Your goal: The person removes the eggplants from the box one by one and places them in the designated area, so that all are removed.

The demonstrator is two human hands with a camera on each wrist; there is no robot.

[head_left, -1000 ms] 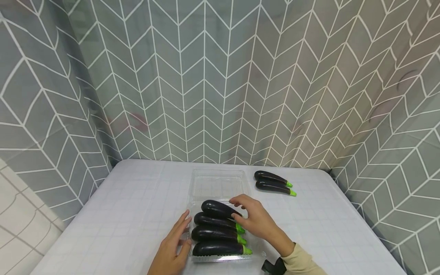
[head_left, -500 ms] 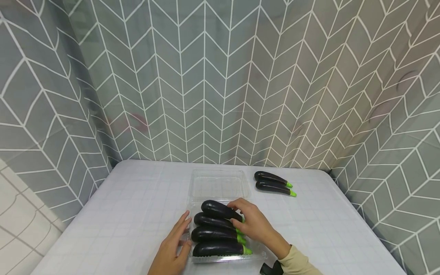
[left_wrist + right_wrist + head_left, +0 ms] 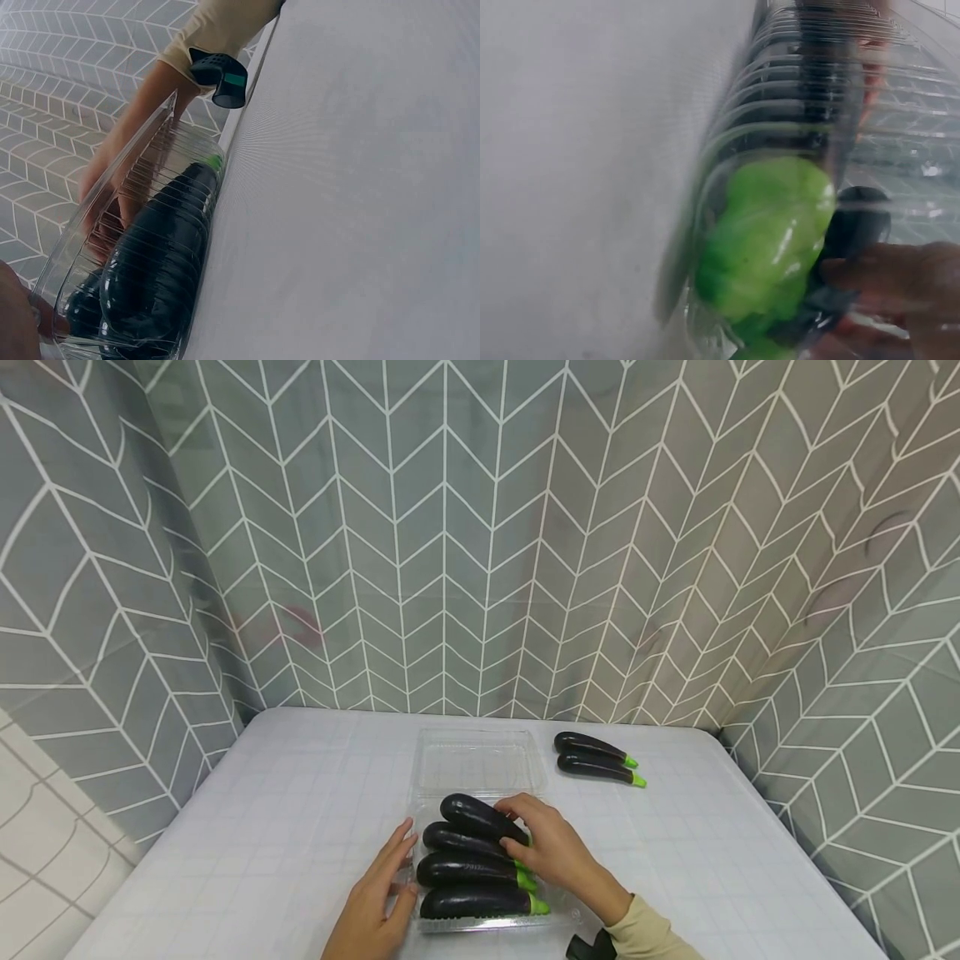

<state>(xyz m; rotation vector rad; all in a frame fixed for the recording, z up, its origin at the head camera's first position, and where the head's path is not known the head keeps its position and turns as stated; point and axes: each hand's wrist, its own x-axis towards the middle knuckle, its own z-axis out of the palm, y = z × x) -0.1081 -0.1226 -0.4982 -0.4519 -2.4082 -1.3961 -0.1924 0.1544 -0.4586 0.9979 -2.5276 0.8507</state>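
Several dark eggplants with green stem ends lie side by side in a clear plastic clamshell box. My right hand pinches the farthest eggplant near its stem end, thumb on the near side and fingers on the far side. That eggplant slants across the back of the row. On the box's left side rests my left hand, fingers spread and fairly straight along the wall. Through the ribbed wall in the left wrist view, the nearest eggplant shows. A green stem end fills the middle of the right wrist view.
The clear lid lies folded back behind the box. Two more eggplants lie together at the table's back right. A white cloth covers the table, and patterned grey curtains hang behind and at the sides.
My right hand has moved slightly down and left, and its fingers have closed on the farthest eggplant, which now sits tilted a little more. The left hand stays in place.
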